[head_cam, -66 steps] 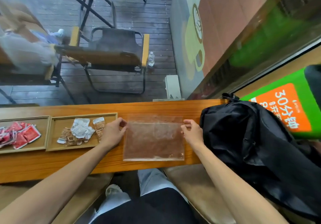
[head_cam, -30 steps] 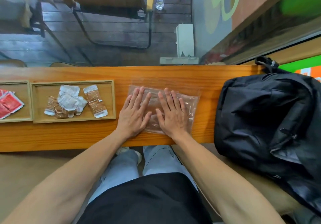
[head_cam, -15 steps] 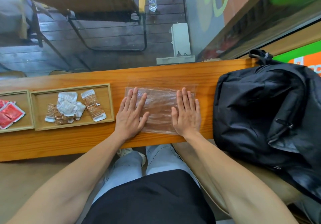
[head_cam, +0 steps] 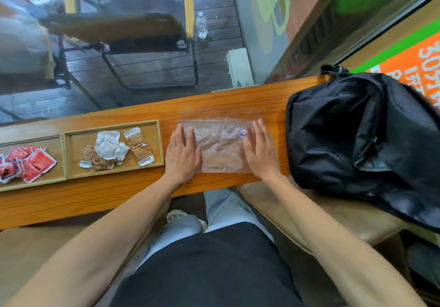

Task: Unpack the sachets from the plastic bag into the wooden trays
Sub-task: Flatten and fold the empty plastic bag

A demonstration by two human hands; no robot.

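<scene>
Since half a second ago both hands have slid apart: left hand (head_cam: 182, 155) and right hand (head_cam: 260, 154) lie flat, grip released, on the empty plastic bag (head_cam: 221, 146) near the surface's front edge. Sachets (head_cam: 112, 148) fill both wooden trays (head_cam: 114, 173), so unpacking looks finished; sachet print unreadable

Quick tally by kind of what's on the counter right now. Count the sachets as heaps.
Wooden trays: 2
Plastic bag: 1
Black backpack: 1
Sachet heaps: 2, red sachets and brown-and-white sachets; they overlap too much to count singly
Total: 6
</scene>
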